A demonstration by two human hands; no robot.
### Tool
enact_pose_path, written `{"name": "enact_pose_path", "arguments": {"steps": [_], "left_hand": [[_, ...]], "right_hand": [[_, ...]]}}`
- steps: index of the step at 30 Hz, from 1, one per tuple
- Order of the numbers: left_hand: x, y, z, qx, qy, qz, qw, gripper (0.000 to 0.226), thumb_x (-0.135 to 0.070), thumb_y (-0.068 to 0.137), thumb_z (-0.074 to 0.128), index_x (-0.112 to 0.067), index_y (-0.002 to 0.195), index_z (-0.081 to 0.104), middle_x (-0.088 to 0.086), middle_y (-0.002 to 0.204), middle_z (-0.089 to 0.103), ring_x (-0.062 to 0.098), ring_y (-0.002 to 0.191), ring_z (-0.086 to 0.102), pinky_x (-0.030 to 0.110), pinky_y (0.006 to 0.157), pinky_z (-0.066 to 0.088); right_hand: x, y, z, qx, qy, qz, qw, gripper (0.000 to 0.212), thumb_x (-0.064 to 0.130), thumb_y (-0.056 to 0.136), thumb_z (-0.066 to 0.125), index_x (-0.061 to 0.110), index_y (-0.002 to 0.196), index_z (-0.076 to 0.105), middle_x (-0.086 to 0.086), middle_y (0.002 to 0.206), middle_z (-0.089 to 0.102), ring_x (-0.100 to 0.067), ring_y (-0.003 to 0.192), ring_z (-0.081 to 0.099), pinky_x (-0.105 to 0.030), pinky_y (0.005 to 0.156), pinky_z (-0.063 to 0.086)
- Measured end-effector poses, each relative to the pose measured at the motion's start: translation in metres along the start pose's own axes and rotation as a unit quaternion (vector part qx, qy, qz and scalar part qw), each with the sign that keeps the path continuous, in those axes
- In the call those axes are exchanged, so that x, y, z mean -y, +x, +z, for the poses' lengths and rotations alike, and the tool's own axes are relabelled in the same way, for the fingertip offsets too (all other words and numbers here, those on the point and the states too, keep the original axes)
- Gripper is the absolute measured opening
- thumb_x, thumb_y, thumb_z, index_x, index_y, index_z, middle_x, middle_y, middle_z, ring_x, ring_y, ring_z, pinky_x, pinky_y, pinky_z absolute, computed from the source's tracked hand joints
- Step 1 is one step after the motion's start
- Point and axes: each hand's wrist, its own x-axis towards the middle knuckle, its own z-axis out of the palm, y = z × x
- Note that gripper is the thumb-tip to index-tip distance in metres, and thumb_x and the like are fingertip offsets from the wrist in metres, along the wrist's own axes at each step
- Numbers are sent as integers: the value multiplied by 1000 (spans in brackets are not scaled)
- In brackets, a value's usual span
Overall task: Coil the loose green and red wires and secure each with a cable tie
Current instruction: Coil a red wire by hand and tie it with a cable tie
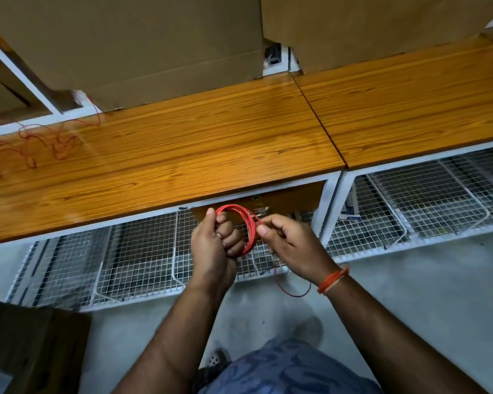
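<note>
Red wire (246, 223), wound into a round coil, sits between our two hands in front of the workbench edge. Our left hand (215, 243) curls into a fist round the coil's left side, thumb up against the top of the loop. Our right hand (285, 240) pinches the coil's right side between thumb and fingers, and a loose tail of the same wire (292, 291) droops below it in a slack loop. An orange thread band (332, 280) circles our right wrist. Behind the hands runs the wooden benchtop (197, 143), with white wire-mesh baskets (137, 260) under it. Far to the left on the benchtop lies a tangle of thin red wire (40, 140), well apart from the coil. Cardboard boxes (143, 41) stand along the back of the benchtop.
</note>
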Motion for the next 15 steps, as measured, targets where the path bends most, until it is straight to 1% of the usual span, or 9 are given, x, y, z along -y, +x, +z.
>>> {"name": "enact_pose_path", "arguments": {"steps": [2,3,5,7,9,10,12,14,15], "left_hand": [[-8,7,-5,-28,-46,-10,999,38,-33,111,33,-21,76,42,-11,47,26,2,34,20,16,31,15],[-12,9,-8,-39,-68,-12,997,38,-32,111,33,-21,75,42,-11,46,26,2,34,20,16,31,15],[-20,13,-15,-51,-109,-9,993,39,-32,111,33,-22,74,42,-11,46,27,2,34,22,16,31,15],[-27,15,-21,-55,-135,1,989,39,-31,110,33,-22,74,43,-11,46,29,2,35,23,16,32,16],[-31,15,-24,-57,-143,15,988,39,-31,110,33,-22,74,44,-11,46,30,2,35,25,16,34,17],[-32,16,-24,-56,-142,19,988,40,-32,110,32,-22,73,43,-11,46,30,2,36,25,16,35,18],[-32,15,-21,-56,-125,33,990,40,-32,111,31,-22,74,43,-10,47,33,3,37,28,17,37,22],[-28,15,-20,-67,-70,73,993,38,-31,112,33,-18,78,45,-6,49,41,7,40,39,19,41,34],[-25,15,-21,-78,-16,102,992,36,-31,112,35,-14,83,48,-2,52,49,11,43,48,22,45,42]], "right_hand": [[-7,0,-11,4,-68,-20,997,15,34,103,59,24,102,70,2,76,66,-11,67,61,-36,59,52],[-9,0,-18,2,-74,-15,997,12,31,101,61,25,97,70,3,77,67,-11,69,61,-38,62,52],[-12,1,-31,-7,-48,5,999,9,26,96,65,26,90,70,5,79,68,-10,76,63,-40,70,55],[-13,0,-40,-27,-51,-3,998,9,27,93,64,28,92,73,9,86,69,-8,85,65,-40,77,56],[-14,0,-44,-19,-98,-29,995,17,26,93,61,28,101,76,14,94,69,-6,93,64,-37,79,55],[-13,1,-43,-1,-129,-50,990,20,25,94,60,28,105,76,14,95,67,-4,93,61,-36,77,54],[-6,2,-34,43,-186,-106,976,22,22,96,59,29,109,75,13,91,62,-6,90,56,-38,73,50],[5,2,-23,71,-219,-158,960,23,18,95,62,28,109,75,11,89,59,-10,88,53,-40,70,49],[11,3,-19,78,-228,-180,954,24,15,93,64,27,109,76,11,89,58,-10,87,52,-38,69,47]]}}
